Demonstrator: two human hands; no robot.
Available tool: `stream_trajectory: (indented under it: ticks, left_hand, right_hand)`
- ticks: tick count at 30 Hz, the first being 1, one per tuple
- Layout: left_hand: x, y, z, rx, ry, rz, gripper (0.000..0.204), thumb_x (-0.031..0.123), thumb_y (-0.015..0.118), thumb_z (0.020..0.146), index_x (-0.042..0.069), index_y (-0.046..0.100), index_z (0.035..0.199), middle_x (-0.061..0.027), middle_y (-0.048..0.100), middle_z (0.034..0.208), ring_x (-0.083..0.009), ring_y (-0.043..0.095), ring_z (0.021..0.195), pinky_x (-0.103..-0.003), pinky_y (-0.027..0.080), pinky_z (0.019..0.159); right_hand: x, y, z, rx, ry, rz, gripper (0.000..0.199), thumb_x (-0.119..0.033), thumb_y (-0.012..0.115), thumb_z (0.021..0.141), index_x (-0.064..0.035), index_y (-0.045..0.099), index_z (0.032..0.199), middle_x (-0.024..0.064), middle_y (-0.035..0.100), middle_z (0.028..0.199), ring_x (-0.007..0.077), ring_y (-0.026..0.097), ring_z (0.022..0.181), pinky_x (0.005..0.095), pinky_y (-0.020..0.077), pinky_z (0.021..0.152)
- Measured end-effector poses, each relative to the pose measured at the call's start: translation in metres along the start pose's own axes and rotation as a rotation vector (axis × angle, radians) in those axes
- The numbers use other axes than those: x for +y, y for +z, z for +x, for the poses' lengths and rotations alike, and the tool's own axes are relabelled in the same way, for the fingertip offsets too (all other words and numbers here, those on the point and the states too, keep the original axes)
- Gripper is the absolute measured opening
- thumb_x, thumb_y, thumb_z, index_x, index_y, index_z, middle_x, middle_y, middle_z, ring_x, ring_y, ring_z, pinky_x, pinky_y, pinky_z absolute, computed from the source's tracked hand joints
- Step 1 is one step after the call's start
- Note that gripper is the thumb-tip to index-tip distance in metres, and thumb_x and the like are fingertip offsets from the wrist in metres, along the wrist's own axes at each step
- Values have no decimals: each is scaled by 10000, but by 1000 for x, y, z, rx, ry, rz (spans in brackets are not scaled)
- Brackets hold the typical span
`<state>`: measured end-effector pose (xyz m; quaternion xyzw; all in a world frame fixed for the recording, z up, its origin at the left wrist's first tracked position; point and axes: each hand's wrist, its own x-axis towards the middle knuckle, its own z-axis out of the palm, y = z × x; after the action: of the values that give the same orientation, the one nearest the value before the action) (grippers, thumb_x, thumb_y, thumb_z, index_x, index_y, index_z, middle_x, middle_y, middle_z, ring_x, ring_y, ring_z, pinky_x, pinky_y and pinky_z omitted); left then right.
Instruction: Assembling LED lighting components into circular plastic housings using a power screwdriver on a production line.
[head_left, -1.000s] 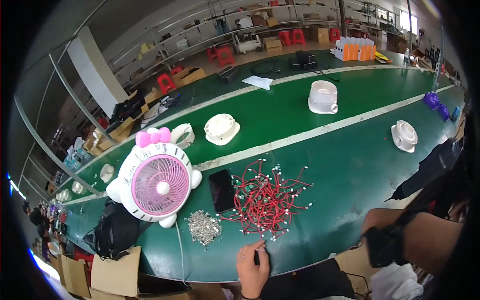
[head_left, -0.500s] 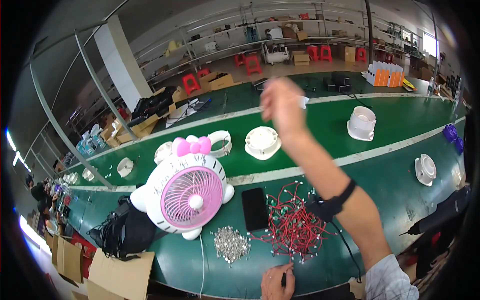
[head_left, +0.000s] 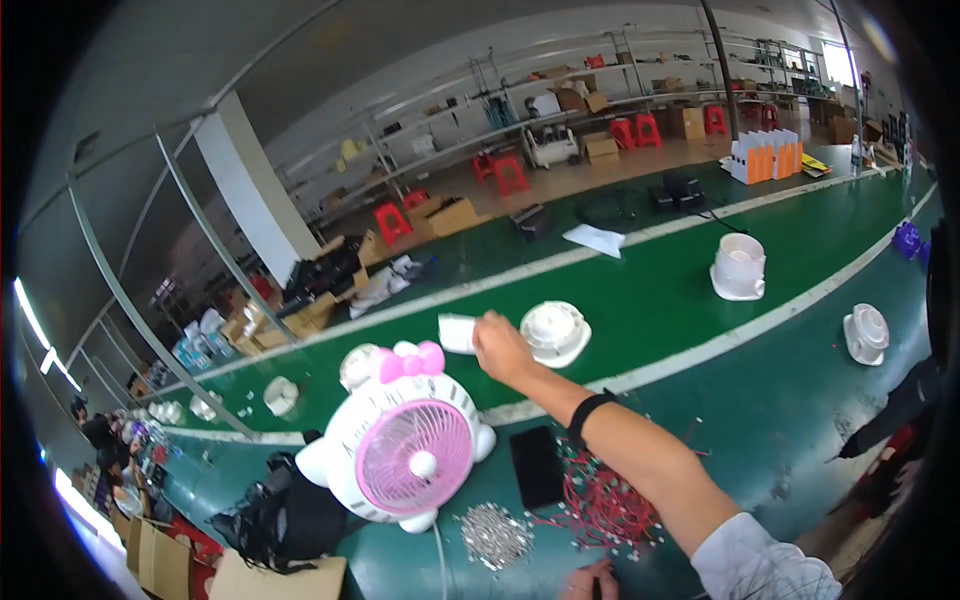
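Right hand (head_left: pixel 500 345), arm stretched fwd over green table (head_left: pixel 700 310), pinches small white piece (head_left: pixel 457 333) at its left side, just above pink-bowed fan (head_left: pixel 405 450). Left hand (head_left: pixel 590 582) low nr edge, grip unclear.

Right arm stretched forward, right hand (head_left: pixel 500 347) pinching, left hand (head_left: pixel 588 581) low
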<state>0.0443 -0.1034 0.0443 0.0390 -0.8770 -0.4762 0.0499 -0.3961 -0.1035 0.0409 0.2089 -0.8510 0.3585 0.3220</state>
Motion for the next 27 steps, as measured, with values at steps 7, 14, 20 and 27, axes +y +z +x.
stream_trajectory:
  ticks: [7,14,20,27]
  left_hand:
    - [-39,1,8,-61,-199,176,331,185,569,1028,18,602,1313,-190,674,1160,-335,626,1089,-383,471,977]
    - [-71,34,-39,208,220,150,490,356,664,957,-33,609,1250,-209,637,1268,-347,632,1124,-497,521,928]
    - [3,85,-63,18,1004,197,318,289,690,920,18,683,1087,-186,687,1062,-391,657,986,-518,513,776]
    - [-9,103,-35,-78,772,344,233,360,737,870,175,728,1011,-50,692,1055,-299,628,1053,-530,452,875]
  right_hand:
    - [-113,-230,-87,236,265,531,448,-170,878,762,-51,490,951,-5,487,834,64,457,725,241,384,612]
    - [-138,-363,-345,433,935,876,260,-173,767,916,-68,531,890,11,585,710,80,503,506,239,364,425]
    - [-159,-389,-428,273,1218,1071,293,-140,689,978,-57,483,1169,134,629,1168,137,677,832,264,547,565]
    - [-138,-474,-405,510,801,448,650,-50,776,855,21,416,1391,182,537,1365,205,695,1027,296,583,813]
